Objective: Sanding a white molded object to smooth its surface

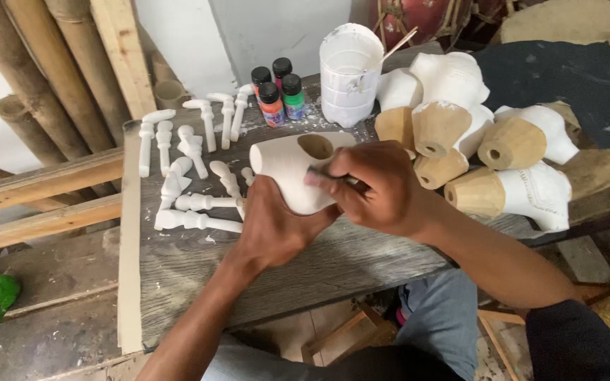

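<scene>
Nearest the camera, the left hand cups the underside of a white-painted carved piece above the middle of the grey wooden board, fingers wrapped around it. The right hand presses closed fingertips on its top beside a round hole. White turned pegs lie toward the board's left edge, paint bottles at its far edge.
</scene>
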